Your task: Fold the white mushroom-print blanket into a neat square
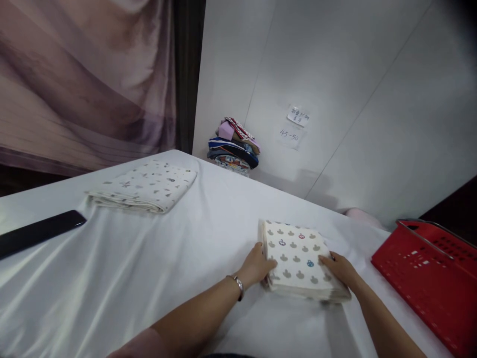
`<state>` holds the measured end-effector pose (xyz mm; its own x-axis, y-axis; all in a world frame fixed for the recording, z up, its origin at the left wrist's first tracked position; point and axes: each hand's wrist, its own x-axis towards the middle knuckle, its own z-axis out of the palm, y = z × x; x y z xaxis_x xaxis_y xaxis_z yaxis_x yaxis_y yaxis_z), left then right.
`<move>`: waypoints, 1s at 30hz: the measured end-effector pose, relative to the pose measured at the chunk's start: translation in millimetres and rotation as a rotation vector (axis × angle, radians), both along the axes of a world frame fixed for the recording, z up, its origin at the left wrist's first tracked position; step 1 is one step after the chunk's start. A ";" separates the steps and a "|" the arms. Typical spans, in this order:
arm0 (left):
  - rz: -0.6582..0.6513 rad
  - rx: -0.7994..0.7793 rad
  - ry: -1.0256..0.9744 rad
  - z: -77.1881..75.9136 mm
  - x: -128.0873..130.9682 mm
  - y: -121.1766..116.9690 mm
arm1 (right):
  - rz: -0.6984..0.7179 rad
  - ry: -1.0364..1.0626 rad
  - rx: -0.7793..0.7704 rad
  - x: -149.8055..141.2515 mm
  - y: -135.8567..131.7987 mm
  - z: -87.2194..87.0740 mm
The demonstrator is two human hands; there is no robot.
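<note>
A folded cream cloth point(298, 256) with grey, blue and red printed motifs is between my hands, low over the white-covered table. My left hand point(258, 263) grips its left edge, thumb on top and fingers round the side. On the right edge, my right hand point(340, 267) does the same, its thumb on the upper face. The undersides of both hands' fingers are hidden by the fabric. Another folded cloth point(145, 185), white with small grey prints, lies flat at the far left of the table.
A red plastic basket point(421, 278) with a metal handle stands at the right. The dark phone-like slab point(40, 232) lies at the left edge. Behind the white table point(179, 278), a pile of folded fabrics point(234, 146) sits by the wall. A patterned curtain point(85, 74) hangs at left.
</note>
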<state>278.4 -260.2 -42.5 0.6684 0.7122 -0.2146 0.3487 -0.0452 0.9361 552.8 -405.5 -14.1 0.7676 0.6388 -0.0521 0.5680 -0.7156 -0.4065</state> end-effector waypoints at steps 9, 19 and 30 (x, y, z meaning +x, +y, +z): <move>-0.009 -0.239 0.032 9.9 3.6 3.5 | -0.042 0.026 0.092 -12.7 -8.1 -16.4; 0.019 -0.004 0.051 -3.4 10.6 22.9 | -0.069 0.076 0.077 -17.9 -1.8 -13.5; 0.267 0.037 0.096 10.3 -58.2 98.2 | 0.129 0.457 0.500 -83.5 85.1 -16.1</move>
<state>220.2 -162.0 -32.2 0.4337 0.8690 -0.2384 0.4401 0.0265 0.8975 469.2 -320.3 -30.2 0.6546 0.7554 -0.0277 0.3288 -0.3175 -0.8894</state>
